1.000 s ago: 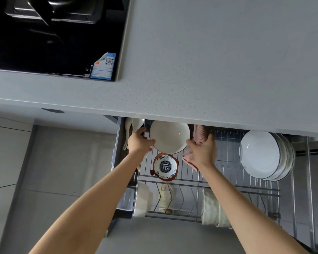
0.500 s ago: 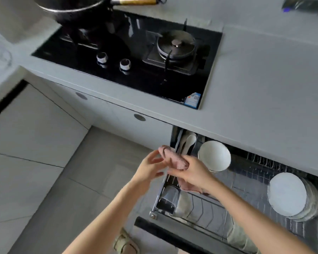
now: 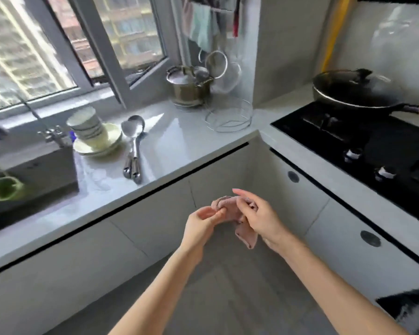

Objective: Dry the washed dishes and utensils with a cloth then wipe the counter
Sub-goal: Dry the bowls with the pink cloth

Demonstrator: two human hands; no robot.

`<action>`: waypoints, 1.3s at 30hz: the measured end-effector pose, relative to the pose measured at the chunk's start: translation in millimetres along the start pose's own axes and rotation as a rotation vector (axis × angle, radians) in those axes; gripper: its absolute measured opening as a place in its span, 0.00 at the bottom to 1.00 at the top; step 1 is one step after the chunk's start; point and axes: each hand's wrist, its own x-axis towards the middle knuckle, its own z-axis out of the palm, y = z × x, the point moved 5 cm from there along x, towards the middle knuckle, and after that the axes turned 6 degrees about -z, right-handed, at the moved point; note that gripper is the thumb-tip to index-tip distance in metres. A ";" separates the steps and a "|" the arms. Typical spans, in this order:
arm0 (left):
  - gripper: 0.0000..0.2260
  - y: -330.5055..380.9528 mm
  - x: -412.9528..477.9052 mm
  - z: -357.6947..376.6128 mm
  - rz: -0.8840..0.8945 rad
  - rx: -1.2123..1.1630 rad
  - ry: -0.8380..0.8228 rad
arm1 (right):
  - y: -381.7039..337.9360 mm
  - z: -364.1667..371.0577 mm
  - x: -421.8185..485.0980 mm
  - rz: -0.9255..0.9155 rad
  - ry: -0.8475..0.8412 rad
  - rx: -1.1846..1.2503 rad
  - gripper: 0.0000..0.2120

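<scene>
Both hands hold a bunched pink cloth [image 3: 230,207] in the air in front of the corner cabinets. My left hand [image 3: 203,221] pinches its left end. My right hand [image 3: 259,216] grips the other side, and a tail of cloth hangs below it. On the wet grey counter [image 3: 179,146] by the window stands a stack of striped bowls [image 3: 87,128] on pale plates [image 3: 99,143]. Two steel ladles [image 3: 132,141] lie to the right of the plates.
A sink [image 3: 32,175] with a tap is at the left. A steel pot [image 3: 189,85] and a wire stand [image 3: 228,117] sit in the counter corner. The black hob [image 3: 363,141] with a dark pan [image 3: 353,90] is at the right.
A second ago both hands held a white bowl in the open dish drawer. They have let go of it, and the view has swung left to the sink counter, the cloth now between both hands.
</scene>
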 end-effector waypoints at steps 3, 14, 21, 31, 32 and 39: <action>0.07 17.5 10.2 -73.2 0.003 0.024 0.071 | -24.3 62.2 40.0 -0.016 -0.079 0.014 0.09; 0.12 62.5 115.9 -272.2 -0.048 -0.236 0.401 | -80.2 209.7 213.3 -0.113 -0.274 0.063 0.08; 0.09 121.3 216.9 -396.2 0.002 0.066 0.828 | -115.2 270.0 355.4 -0.183 -0.379 0.033 0.10; 0.10 178.0 348.7 -486.0 0.146 1.206 0.702 | -147.1 329.7 476.6 -0.200 -0.486 0.050 0.08; 0.07 175.8 354.1 -490.1 0.150 1.194 0.671 | -147.5 333.6 483.4 -0.199 -0.495 0.054 0.09; 0.06 178.1 365.1 -509.3 0.233 0.907 0.647 | -142.6 350.8 510.2 -0.172 -0.462 0.042 0.10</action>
